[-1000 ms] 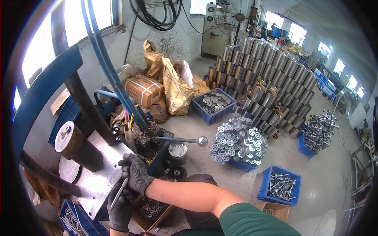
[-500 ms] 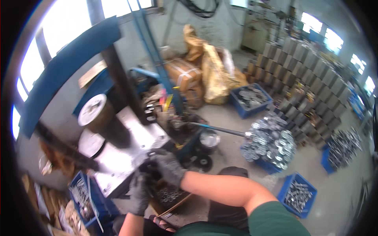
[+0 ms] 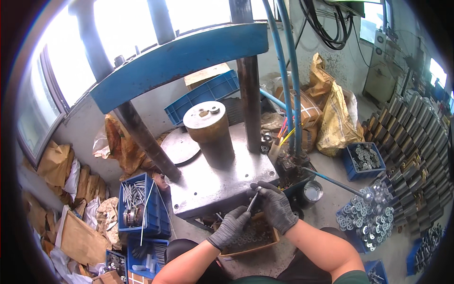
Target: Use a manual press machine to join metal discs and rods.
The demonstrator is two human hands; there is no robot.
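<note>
My left hand, in a grey knit glove, is closed round the lower end of a slim metal shaft, which tilts up to the right. At the shaft's upper end, my right hand, gloved alike, pinches a small shiny metal ring; whether it is on the shaft or only touching it, I cannot tell. Both hands are at the front edge of a steel press table. Beneath them a shallow cardboard box holds several small metal rings.
On the table stands a thick steel cylinder with a small ring on top, under a blue crossbeam on dark posts. A blue crate of metal rods is at left. Crates of toothed discs and stacked metal tubes are at right.
The view has swung left and steadied. My hands, earlier blurred with one above the other by the table edge, now come together at the two ends of the shaft.
</note>
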